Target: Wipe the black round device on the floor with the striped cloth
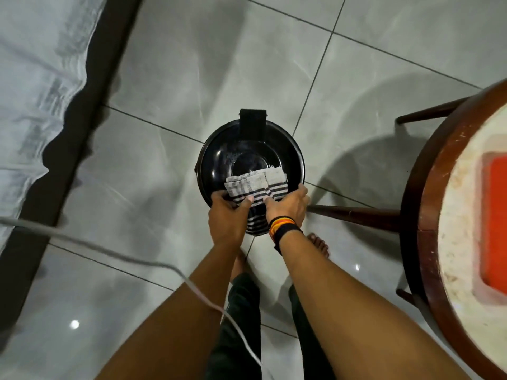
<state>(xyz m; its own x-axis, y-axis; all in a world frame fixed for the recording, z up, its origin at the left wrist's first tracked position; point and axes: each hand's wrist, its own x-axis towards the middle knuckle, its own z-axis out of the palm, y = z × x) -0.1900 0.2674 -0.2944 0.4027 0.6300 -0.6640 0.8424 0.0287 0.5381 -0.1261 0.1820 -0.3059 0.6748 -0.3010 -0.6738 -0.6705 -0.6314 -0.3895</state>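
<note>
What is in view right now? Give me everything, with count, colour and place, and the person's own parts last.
Round device: one, glossy black, on the floor at centre, with a black tab at its far edge.
Striped cloth: one, pale grey with dark stripes, draped over the device's near edge.
Floor tiles: many, pale grey, glossy.
Round table: one, dark wood rim with pale top, right edge.
Orange panel: one, on the table top.
Cable: one, light grey, crossing lower left.
Fabric: one, whitish with dark border, left edge.
Wristband: one, black and orange, right wrist.
Left hand: one, fingers on the cloth.
Right hand: one, fingers on the cloth.
Bare feet: two, below the hands.
</note>
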